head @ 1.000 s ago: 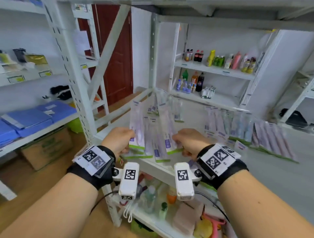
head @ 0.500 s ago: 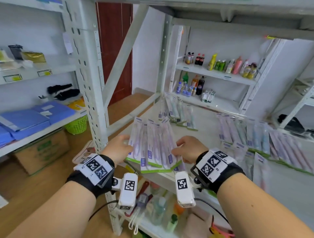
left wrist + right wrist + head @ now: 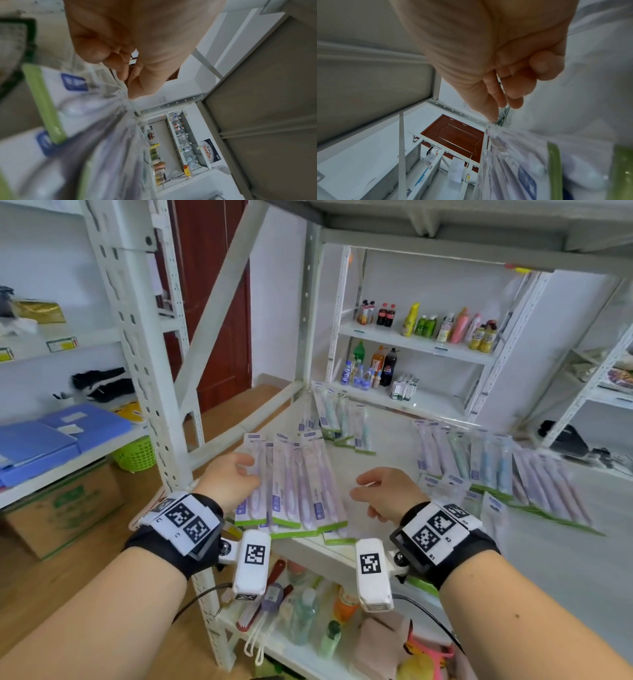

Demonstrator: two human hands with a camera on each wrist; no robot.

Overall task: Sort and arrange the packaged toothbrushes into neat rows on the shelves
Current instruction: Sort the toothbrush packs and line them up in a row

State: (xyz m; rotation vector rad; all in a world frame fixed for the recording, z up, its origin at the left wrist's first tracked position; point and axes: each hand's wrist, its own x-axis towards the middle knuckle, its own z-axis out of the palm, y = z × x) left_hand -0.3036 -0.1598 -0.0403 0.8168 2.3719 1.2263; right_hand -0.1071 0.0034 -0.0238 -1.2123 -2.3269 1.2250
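A fanned row of purple packaged toothbrushes (image 3: 294, 491) with green bottom strips lies flat at the front left of the white shelf (image 3: 383, 453). My left hand (image 3: 229, 477) is at the row's left edge, fingers loosely curled over the outermost pack, gripping nothing. Right of the row, clear of it, hovers my right hand (image 3: 383, 491) with relaxed, empty fingers. The left wrist view shows my left hand (image 3: 130, 60) above the blurred packs (image 3: 73, 108). The right wrist view has my right hand (image 3: 505, 81) above the packs (image 3: 513, 162).
More toothbrush packs lie at the shelf's back (image 3: 342, 422) and in rows to the right (image 3: 472, 463). A white upright post (image 3: 144, 371) stands left of my left hand. The lower shelf (image 3: 239, 628) holds bottles, and drinks stand on a far shelf (image 3: 428, 344).
The fan of purple packs, held up by both hands earlier, now lies on the shelf. My right hand has let go and drawn off to the right; my left hand's grip has loosened.
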